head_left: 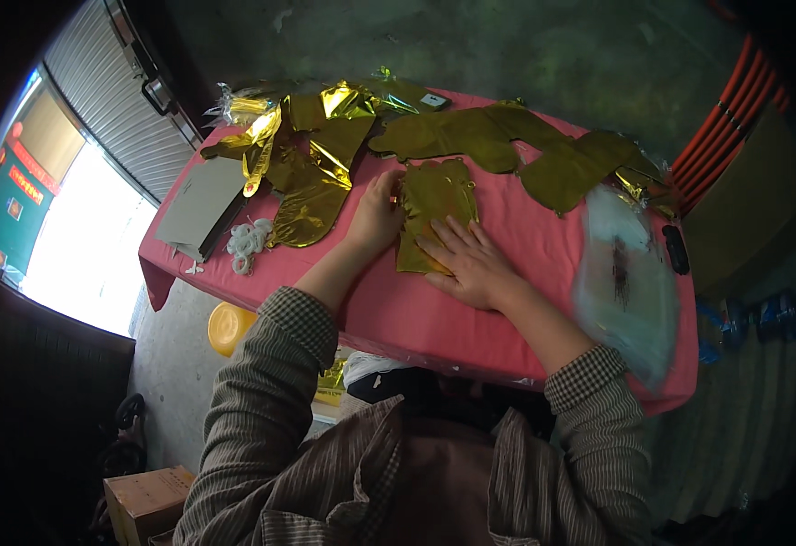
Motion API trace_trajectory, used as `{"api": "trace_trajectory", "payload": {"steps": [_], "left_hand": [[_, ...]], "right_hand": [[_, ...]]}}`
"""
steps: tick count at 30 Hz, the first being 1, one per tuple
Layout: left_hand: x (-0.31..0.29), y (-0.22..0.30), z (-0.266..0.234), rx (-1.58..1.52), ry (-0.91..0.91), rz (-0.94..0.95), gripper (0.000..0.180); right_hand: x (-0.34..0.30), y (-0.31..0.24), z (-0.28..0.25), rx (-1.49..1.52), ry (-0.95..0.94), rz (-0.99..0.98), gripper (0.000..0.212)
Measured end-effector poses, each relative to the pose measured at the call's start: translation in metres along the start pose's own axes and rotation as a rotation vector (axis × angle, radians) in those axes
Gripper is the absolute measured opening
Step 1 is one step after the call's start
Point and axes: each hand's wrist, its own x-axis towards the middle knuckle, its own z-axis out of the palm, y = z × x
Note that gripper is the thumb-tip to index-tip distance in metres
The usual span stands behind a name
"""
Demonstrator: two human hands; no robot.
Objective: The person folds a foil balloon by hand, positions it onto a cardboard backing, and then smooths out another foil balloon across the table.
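A flat gold foil balloon (431, 191), folded into a rough rectangle, lies on the pink-covered table (525, 309) in front of me. My right hand (471, 267) presses flat on its lower right part, fingers spread. At its left edge my left hand (378, 217) rests on its side, fingers curled in against the foil; part of its grip is hidden. More flat gold foil balloons lie beyond: one (311, 205) left of my left hand, a long one (452, 134) along the far side, and another (575, 168) to the right.
Clear plastic bags (625, 282) lie at the right, beside a black object (675, 249). At the left are a grey box (199, 207) and white ribbon rolls (248, 238). A yellow stool (230, 328) and a cardboard box (149, 496) stand on the floor.
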Motion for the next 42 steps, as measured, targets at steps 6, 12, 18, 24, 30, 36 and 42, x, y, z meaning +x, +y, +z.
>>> {"api": "trace_trajectory", "payload": {"steps": [6, 12, 18, 24, 30, 36, 42], "left_hand": [[-0.02, 0.021, -0.032, 0.018, -0.091, -0.085, 0.03], [-0.062, 0.043, -0.041, 0.101, -0.324, 0.313, 0.023], [-0.07, 0.051, -0.041, 0.227, -0.317, 0.283, 0.025], [-0.051, 0.039, -0.043, 0.152, -0.342, 0.198, 0.024], [-0.041, 0.02, -0.043, 0.177, -0.228, 0.293, 0.021], [-0.038, 0.024, -0.041, 0.168, -0.236, 0.329, 0.024], [-0.023, 0.025, -0.038, 0.184, -0.292, -0.262, 0.026]], "right_hand": [[-0.002, 0.001, 0.0, 0.007, 0.013, 0.006, 0.062], [-0.001, 0.005, 0.004, 0.011, 0.037, -0.006, 0.062], [-0.001, 0.004, 0.002, 0.021, 0.026, -0.002, 0.062], [-0.001, 0.003, 0.002, 0.011, 0.019, -0.007, 0.062], [-0.002, 0.004, 0.004, 0.007, 0.027, -0.006, 0.064], [-0.002, 0.005, 0.003, 0.021, 0.033, 0.001, 0.067], [-0.002, 0.003, 0.0, 0.029, 0.018, 0.009, 0.067]]}}
